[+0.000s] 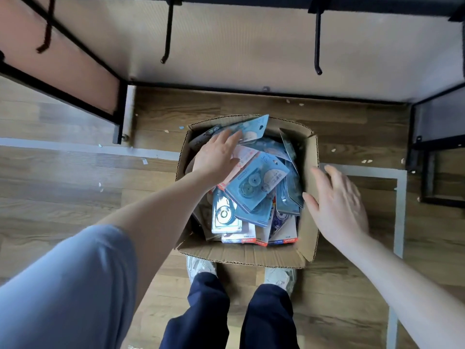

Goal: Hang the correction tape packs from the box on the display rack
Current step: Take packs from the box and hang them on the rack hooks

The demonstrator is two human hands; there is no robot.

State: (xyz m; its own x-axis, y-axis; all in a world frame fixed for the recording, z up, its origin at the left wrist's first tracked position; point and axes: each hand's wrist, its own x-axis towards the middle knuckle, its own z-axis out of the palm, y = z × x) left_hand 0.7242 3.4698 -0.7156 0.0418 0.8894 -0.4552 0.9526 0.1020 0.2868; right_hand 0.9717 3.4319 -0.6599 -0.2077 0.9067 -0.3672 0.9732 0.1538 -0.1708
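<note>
An open cardboard box (241, 255) stands on the wooden floor in front of my feet, filled with several blue and pink correction tape packs (255, 183). My left hand (217, 157) reaches into the box's far left side, fingers straight and resting on a blue pack (254, 129) that leans against the box's back wall. My right hand (338, 207) hovers over the box's right flap with fingers spread, holding nothing. Black display rack hooks (317, 41) jut out from the white panel above the box, and they are bare.
The rack's black frame legs stand at left (120, 112) and right (412, 137) of the box. Another hook (168, 31) hangs further left. Grey tape lines (400, 210) mark the floor. My shoes (201, 265) touch the box's near side.
</note>
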